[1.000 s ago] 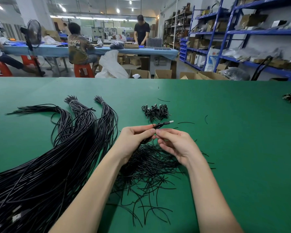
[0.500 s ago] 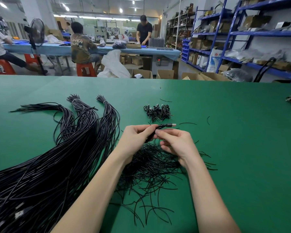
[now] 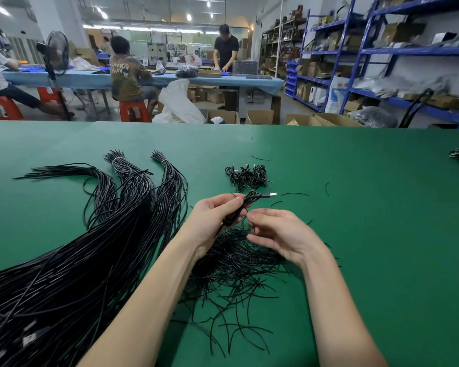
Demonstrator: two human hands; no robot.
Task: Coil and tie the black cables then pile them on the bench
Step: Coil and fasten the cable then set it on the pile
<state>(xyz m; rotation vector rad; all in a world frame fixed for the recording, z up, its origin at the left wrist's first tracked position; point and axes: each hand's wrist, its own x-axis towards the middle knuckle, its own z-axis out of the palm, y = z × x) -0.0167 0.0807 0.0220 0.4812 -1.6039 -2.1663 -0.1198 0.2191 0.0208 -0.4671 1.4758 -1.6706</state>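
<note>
One coiled cable [image 3: 245, 205] in left hand [image 3: 215, 218]

A single wide-angle head-mounted view looks forward and down over the green bench [image 3: 355, 234]. Both forearms enter from the bottom edge, close to the lens. The upper third of the frame shows the distant workshop, with blue shelving [image 3: 361, 51] at upper right.

Coiled black cable [image 3: 245, 206] held up; tied coils pile [image 3: 247, 176] beyond.

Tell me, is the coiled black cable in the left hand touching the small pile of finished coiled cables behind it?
Apart. The head view shows green bench between the coiled black cable held by the left hand and the pile of finished coils.
</note>
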